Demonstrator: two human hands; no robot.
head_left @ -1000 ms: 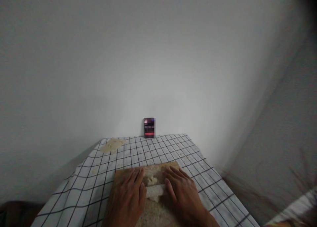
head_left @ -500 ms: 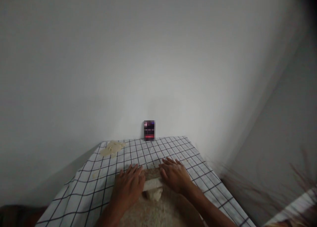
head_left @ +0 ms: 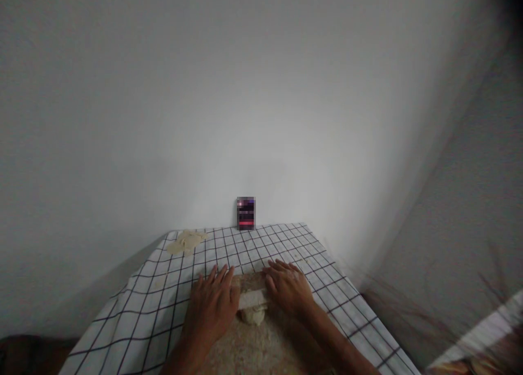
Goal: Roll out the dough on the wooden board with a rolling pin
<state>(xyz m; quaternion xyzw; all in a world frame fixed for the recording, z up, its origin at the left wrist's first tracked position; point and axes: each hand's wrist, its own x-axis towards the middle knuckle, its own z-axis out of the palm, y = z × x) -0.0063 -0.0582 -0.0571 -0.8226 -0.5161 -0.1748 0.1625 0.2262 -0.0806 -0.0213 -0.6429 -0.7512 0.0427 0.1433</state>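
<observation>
A pale rolling pin lies crosswise on a brown, floury board. My left hand rests palm down over its left part, fingers stretched forward and spread. Over the right part lies my right hand, also flat with fingers extended. Both ends of the pin are hidden beneath the hands. A small lump of dough shows between the hands, just on the near side of the pin and touching it.
Thin flat pieces of dough lie at the far left of the checked tablecloth. A small dark blurred-out object stands upright at the back against the white wall. Thin reddish twigs show at the right.
Both hands and the pin have shifted slightly forward, and less of the dough lump shows. The left fingers are stretched straighter. The view has tilted a little.
</observation>
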